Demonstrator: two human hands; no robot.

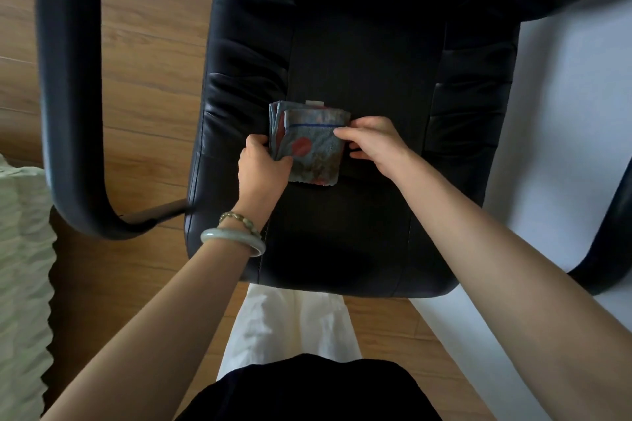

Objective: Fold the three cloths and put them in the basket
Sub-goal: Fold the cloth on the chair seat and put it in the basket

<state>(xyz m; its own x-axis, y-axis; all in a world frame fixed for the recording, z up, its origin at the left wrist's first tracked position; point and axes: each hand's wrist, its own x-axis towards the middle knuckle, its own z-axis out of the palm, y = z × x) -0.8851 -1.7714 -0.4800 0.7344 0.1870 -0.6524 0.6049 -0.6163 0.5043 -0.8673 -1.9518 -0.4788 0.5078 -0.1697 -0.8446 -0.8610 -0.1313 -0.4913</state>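
Fingers (344,132) of my right hand (374,142) are pinching the right edge of the folded blue-grey terry cloth (313,150) with round red blotches, forefinger on top, thumb hidden underneath. On the other side my left hand (261,167) grips the left edge, thumb lying across the near corner, the other fingers curled round the stack where I can't see them. That cloth sits flat and roughly square in the middle of the black padded leather chair seat (342,243), its nap soft and fuzzy, a thin blue stitched line (307,126) running across near the far edge. Along the left side several layered edges fan out: one cloth folded many times or more than one, I can't tell. A small white tag (314,102) pokes out at the far edge, any print on it too small to read. The seat leather is smooth with a dull sheen, puffy ribbed bolsters at the sides, a flatter matte panel down the centre. The curved black left armrest (68,96) loops down, its top cut off by the frame; the right armrest (612,222) shows only in part. On my left wrist sit a smooth pale green stone bangle (234,240) and a beaded bracelet (239,217). Underneath lie the warm wood-plank floor (143,44) and my creased white trousers (287,328), and pale green crinkled fabric (20,267) is cut off at the left edge.
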